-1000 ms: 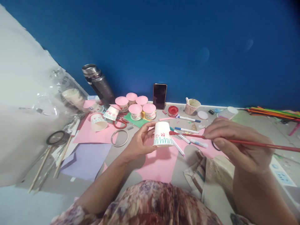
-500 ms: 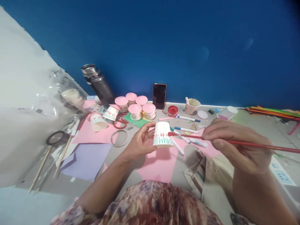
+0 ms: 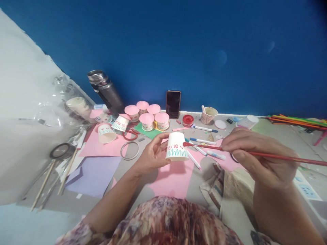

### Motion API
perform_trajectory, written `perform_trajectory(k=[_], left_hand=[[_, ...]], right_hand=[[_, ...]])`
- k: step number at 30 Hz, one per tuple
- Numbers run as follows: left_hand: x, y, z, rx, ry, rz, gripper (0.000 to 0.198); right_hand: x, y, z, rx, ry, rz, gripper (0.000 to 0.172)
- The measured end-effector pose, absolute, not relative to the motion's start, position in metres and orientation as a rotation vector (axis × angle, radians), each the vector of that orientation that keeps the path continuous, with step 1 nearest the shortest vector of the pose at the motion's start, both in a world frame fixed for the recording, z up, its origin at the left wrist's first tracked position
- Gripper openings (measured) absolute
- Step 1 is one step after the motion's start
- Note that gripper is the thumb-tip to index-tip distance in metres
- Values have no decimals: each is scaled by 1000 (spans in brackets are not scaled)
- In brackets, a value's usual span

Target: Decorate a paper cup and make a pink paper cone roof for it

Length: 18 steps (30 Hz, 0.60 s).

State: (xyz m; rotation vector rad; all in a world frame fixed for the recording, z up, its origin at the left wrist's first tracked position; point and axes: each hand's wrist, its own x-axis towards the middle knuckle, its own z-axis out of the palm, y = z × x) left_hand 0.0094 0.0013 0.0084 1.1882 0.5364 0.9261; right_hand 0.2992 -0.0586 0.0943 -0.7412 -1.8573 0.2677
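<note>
My left hand (image 3: 154, 153) is closed around the left side of a white paper cup (image 3: 176, 143), held upside down. Green zigzag strokes run along its lower part, with small red dabs above them. Between the thumb and fingers of my right hand (image 3: 260, 158) is a paintbrush (image 3: 204, 147) with a red handle. Its red-coated tip meets the cup's right side, or is very close to it. Behind the cup stands an open pot of red paint (image 3: 188, 120). Pink paper (image 3: 173, 182) lies beneath my hands.
Several decorated cups with pink paper tops (image 3: 146, 119) stand at the back left, beside a dark flask (image 3: 107, 92). A phone (image 3: 173, 103) leans on the wall. Markers (image 3: 203, 141), red-handled scissors (image 3: 130, 134), a tape roll (image 3: 62, 150) and a cloth (image 3: 213, 187) lie around.
Almost nothing differs. The brush tip stays at the cup's right side, and both hands keep their hold; the whole view has shifted very slightly.
</note>
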Motion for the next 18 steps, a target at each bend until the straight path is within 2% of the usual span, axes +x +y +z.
perform_trajectory(k=[6,12,18], left_hand=[[9,2,5,1169,509,916,73],[9,1,7,1171,520,905,72],[9,0,11,1146,511,890,71]], right_hand=[[299,-59,99,-697,-1915,305,40],[296,-60,98,-712,-1882,290,35],[297,-59,97,-686,-1871,307,39]])
